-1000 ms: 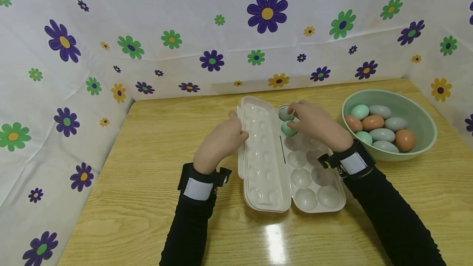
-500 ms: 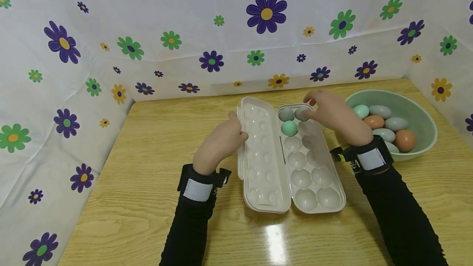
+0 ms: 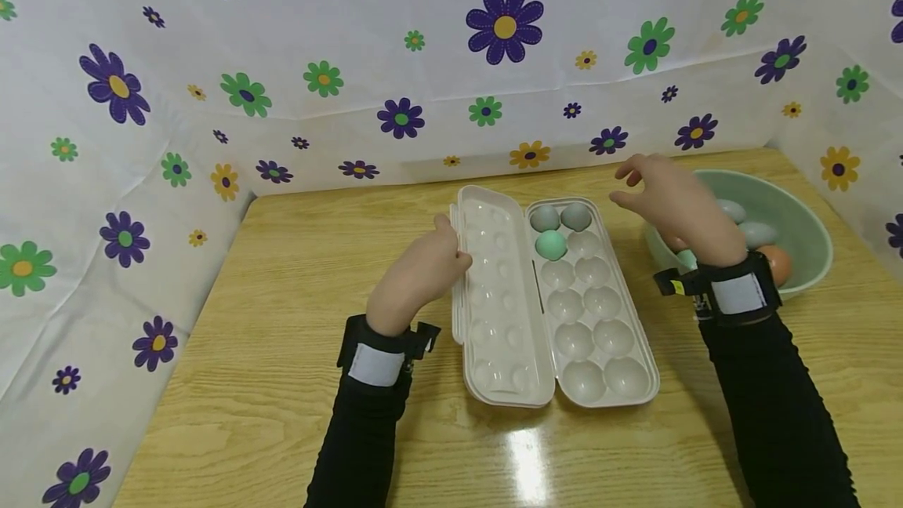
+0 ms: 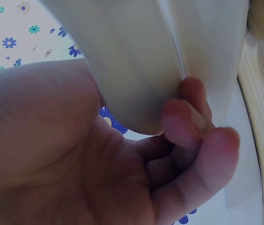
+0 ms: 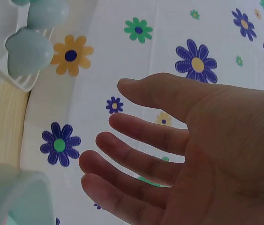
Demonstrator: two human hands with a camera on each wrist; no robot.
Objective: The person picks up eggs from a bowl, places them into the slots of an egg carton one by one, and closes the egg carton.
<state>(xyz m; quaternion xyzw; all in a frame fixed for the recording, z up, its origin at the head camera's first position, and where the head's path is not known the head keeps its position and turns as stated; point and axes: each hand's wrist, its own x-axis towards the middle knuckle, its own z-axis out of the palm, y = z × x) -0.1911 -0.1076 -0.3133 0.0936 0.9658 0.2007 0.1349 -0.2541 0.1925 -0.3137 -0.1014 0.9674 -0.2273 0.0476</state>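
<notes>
A white plastic egg carton (image 3: 601, 302) lies unfolded on the table, its lid (image 3: 502, 320) to the left of the cupped half. Two grey-blue eggs (image 3: 576, 216) fill the far row of cups, and a mint green egg (image 3: 551, 244) sits in the left cup of the row before it. My left hand (image 3: 416, 279) holds the lid's left edge; in the left wrist view its fingertips (image 4: 181, 117) curl against the lid. My right hand (image 3: 684, 210), fingers spread and holding nothing, hovers between the carton and a pale green bowl (image 3: 811, 245), covering part of the bowl.
Inside the bowl are several eggs, among them a brown egg (image 3: 778, 263) and a grey egg (image 3: 758, 235); some are hidden by my right arm. A flower-printed cloth (image 3: 317, 14) hangs behind and beside the wooden table (image 3: 282, 320).
My right hand has let go of the grey-blue egg in the far right cup and moved right, from over the carton to the bowl's near left side. The left hand stays on the lid.
</notes>
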